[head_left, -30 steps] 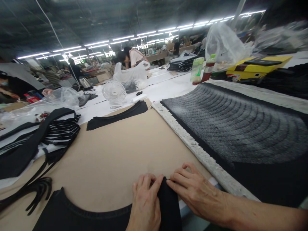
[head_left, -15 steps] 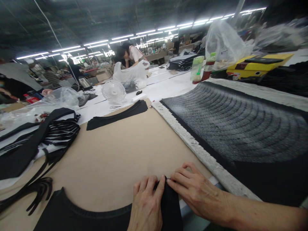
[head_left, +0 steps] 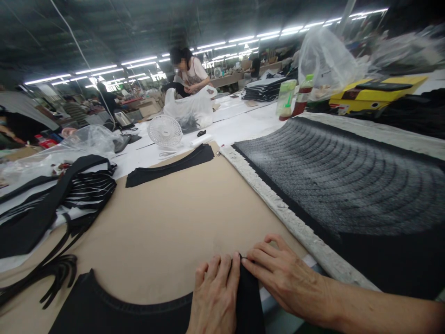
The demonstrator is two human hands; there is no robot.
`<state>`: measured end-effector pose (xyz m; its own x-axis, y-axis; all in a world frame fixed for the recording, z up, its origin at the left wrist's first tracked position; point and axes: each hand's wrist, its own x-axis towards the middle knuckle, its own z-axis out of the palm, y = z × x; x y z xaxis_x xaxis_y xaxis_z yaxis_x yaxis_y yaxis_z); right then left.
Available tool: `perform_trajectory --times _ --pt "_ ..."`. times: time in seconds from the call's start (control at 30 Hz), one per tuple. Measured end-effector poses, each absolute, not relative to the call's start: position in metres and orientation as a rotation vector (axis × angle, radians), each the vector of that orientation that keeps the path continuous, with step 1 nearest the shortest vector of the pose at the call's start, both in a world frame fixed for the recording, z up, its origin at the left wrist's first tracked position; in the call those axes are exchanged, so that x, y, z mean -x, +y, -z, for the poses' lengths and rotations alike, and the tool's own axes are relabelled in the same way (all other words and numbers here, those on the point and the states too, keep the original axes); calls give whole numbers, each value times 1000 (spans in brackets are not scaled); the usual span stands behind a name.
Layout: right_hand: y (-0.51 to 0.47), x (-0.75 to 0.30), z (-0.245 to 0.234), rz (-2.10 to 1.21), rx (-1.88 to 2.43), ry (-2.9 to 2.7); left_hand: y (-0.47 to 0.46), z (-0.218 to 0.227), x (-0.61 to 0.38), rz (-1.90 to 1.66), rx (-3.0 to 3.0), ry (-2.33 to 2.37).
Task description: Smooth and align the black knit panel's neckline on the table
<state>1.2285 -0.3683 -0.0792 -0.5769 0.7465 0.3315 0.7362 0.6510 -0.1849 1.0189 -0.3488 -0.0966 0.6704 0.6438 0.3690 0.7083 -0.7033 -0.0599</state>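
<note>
While touching the black fabric (head_left: 139, 320) along the bottom of the view, have the left hand (head_left: 215, 297) laid across it, back up, with fingers bent down toward its upper right corner. Hold the right hand (head_left: 281, 273) just beside, at that same corner, with thumb and forefinger against the fabric's tip and the other fingers curled. Cannot tell, for either hand, between a pinch and mere pressing, because of hidden finger pads. Find the black fabric spread on a tan surface (head_left: 174, 218), with its deep curved edge toward the far side.

See, at the far end of the tan surface, a curved black strip (head_left: 170, 168). Notice on the left a heap of striped cloth (head_left: 86, 188), and below it some dark straps (head_left: 59, 271). Find to the right a dark patterned panel (head_left: 347, 181) with arched rows, bordered by a pale strip (head_left: 267, 195). Look farther for a white fan (head_left: 165, 131), a plastic bag (head_left: 189, 109), a green-capped bottle (head_left: 302, 96) and a yellow box (head_left: 365, 100). Make out behind the bag a person (head_left: 196, 74) in a light top.
</note>
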Motion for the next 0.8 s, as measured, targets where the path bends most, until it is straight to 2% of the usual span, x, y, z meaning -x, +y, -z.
perform_trajectory --times 0.23,0.47,0.8 --pt "-370 -1230 78 -128 1202 -2495 -356 96 -1027 368 2633 -1051" --pt "-370 -1230 75 -159 1208 -2471 -345 82 -1005 625 2887 -1427" --pt "-366 -1230 66 -200 1205 -2513 -354 99 -997 610 2929 -1114"
